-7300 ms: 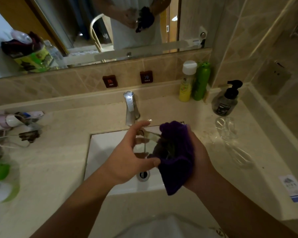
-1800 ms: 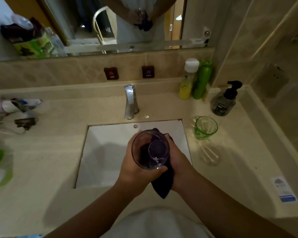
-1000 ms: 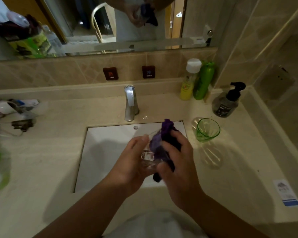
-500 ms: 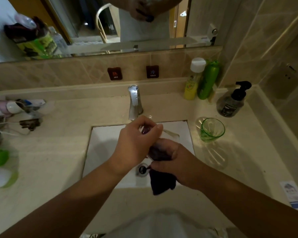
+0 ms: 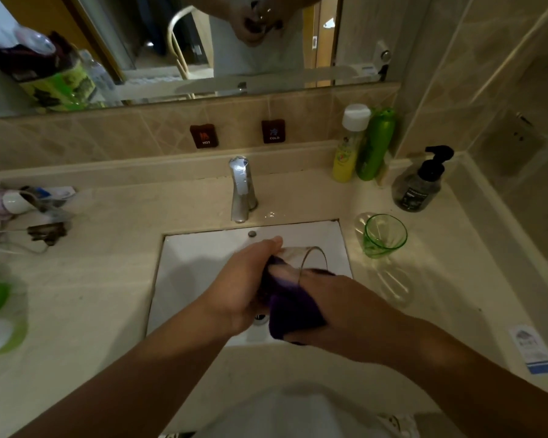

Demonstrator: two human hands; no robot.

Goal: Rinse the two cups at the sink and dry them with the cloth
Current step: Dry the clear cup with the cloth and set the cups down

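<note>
Over the white sink [image 5: 196,257] I hold a clear glass cup [image 5: 309,259] on its side, mouth turned to the right. My left hand [image 5: 246,284] grips its body. My right hand [image 5: 336,306] presses a purple cloth [image 5: 290,314] against the cup; part of the cloth shows through the glass, and I cannot tell whether it is inside. A green glass cup [image 5: 383,235] stands upright on the counter right of the sink, apart from both hands.
The faucet [image 5: 241,188] stands behind the sink with no water running. Yellow and green bottles [image 5: 363,143] and a black pump bottle [image 5: 419,181] sit at the back right. Toiletries and cables clutter the left counter [image 5: 29,213]. A mirror hangs above.
The cup has been turned from mouth-up to lying sideways with its mouth to the right. My right hand with the cloth has shifted along it. The green cup stays put.
</note>
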